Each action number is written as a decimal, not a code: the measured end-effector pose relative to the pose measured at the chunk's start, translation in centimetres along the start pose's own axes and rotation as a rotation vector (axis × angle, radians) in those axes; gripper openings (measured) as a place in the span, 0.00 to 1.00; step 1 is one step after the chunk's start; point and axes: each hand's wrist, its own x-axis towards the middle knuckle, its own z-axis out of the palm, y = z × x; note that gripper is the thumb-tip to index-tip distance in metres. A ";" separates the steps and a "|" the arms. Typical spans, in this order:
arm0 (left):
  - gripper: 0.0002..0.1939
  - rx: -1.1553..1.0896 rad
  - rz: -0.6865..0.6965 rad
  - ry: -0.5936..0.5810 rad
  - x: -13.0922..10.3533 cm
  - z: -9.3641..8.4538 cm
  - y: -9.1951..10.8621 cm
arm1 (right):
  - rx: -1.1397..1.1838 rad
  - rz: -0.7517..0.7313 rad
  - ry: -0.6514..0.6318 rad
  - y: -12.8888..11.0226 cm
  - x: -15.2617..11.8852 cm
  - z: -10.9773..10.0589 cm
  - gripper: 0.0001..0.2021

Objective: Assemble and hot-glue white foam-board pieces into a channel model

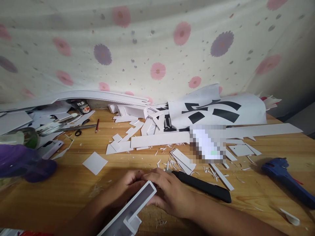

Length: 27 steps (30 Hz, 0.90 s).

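Note:
A white foam-board piece (pixel 130 209), shaped like a narrow open channel with a small step on one side, tilts up from the bottom edge of the view. My left hand (pixel 130 183) is closed around its far side, fingers partly hidden. From the right, my right hand (pixel 172 195) grips the upper end with bent fingers, and the fingertips of both hands meet there. Just beyond my right hand lies a black-handled cutter knife (pixel 203 186) on the wooden table (pixel 73 193). A white foam-board square (pixel 95 163) lies flat ahead of my left hand.
Foam-board strips (pixel 159 140) and shavings litter the middle. A blue glue gun (pixel 287 180) lies at right. Printed paper (pixel 251 109) curls at the back; a blurred-out object (pixel 208 144) is before it. Scissors (pixel 83 127), a red pencil (pixel 97 126) and a purple object (pixel 24 160) are left.

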 end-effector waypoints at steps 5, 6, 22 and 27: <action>0.17 -0.017 0.022 0.039 -0.1 0.3 -0.4 | 0.015 0.010 -0.025 0.0 -0.1 -0.1 0.24; 0.17 -0.022 0.021 0.043 0.0 0.3 -0.6 | 0.026 0.020 -0.028 0.0 -0.1 -0.1 0.24; 0.34 -0.222 0.272 0.023 -4.1 -7.4 -2.5 | -0.012 0.113 0.196 2.2 0.3 -2.0 0.10; 0.32 -0.066 0.277 0.101 -6.2 -7.6 -2.5 | -0.061 0.076 0.213 2.5 0.3 -1.9 0.14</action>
